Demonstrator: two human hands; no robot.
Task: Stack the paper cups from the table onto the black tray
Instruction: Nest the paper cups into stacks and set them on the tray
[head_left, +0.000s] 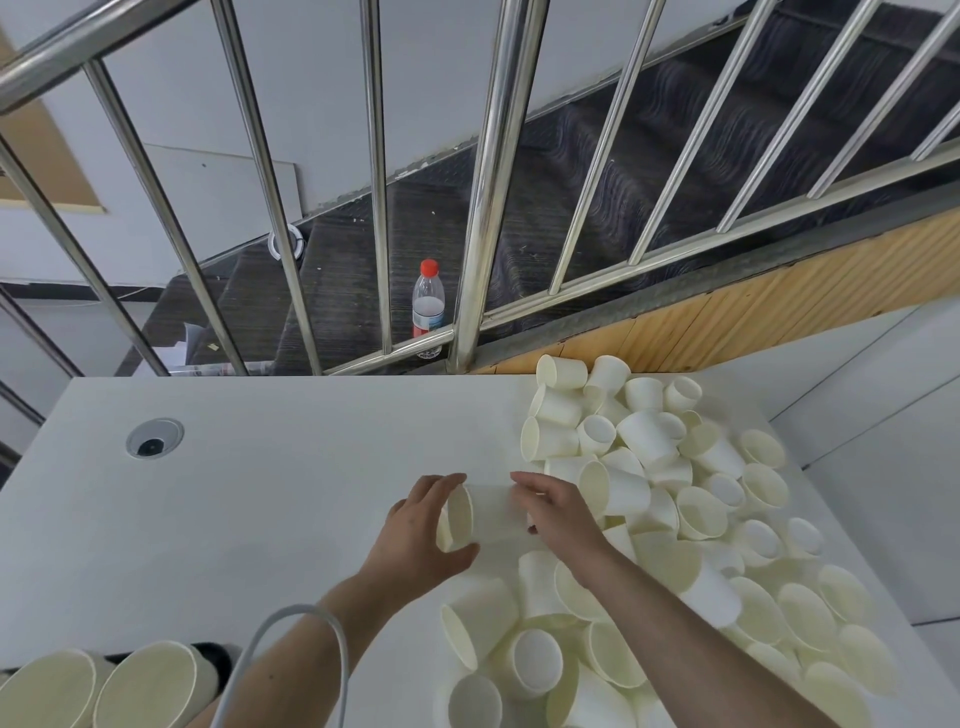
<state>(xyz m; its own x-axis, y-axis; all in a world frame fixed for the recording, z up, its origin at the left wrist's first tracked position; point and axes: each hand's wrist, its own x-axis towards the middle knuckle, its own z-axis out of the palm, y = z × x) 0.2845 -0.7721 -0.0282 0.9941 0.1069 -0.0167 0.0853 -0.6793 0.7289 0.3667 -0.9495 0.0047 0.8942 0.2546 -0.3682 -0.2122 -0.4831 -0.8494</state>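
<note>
White paper cup (488, 514) lying sideways, left hand (421, 525) and right hand (558, 512) fingers curled around it.

Two bare forearms, no sleeves or jewellery visible.

White surface (249, 519), smooth, far edge set against a steel railing. Round cable port (155, 438) sunk into the surface near its far left corner, dark hole inside a grey ring. Loose heap of cream paper cups (675, 519) lies on the right side, running from the far edge down to the near edge; most cups on their sides, mouths facing all ways, many touching or overlapping. Black tray (221, 656) at the near left edge, only a sliver visible, carrying two cup stacks (104, 688) seen mouth-on, just beside each other.
</note>
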